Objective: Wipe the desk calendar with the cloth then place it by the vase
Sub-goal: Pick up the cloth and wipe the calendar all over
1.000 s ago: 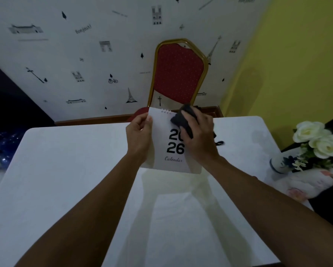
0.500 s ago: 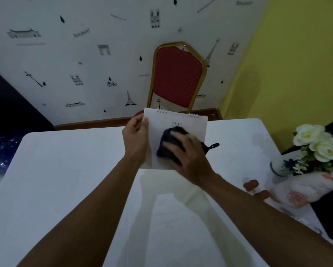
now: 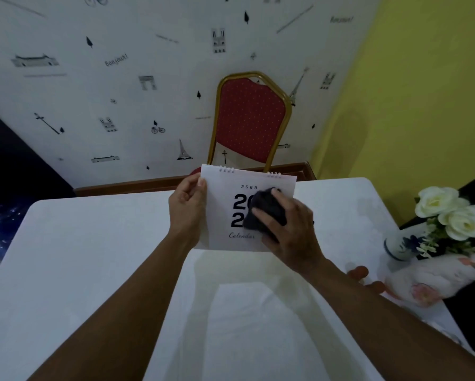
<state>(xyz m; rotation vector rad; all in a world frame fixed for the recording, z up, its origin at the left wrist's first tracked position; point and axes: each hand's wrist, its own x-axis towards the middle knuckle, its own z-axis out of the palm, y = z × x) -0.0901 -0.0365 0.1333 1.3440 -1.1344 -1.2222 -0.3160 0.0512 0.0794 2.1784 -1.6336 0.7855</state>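
You're in a home room, dining or living corner by the look of it. White cloth-covered surface [image 3: 93, 270] in front of you, red padded chair with gold metal frame [image 3: 250, 119] pushed up at the far side. White wallpaper with black Paris sketches and "Bonjour!" print [image 3: 107, 78] behind it, plain yellow painted wall [image 3: 409, 92] to your right. Decor at the right edge: blue-and-white ceramic vase of white artificial roses [image 3: 398, 247], white plush toy with pink paws [image 3: 434, 276] beside it.
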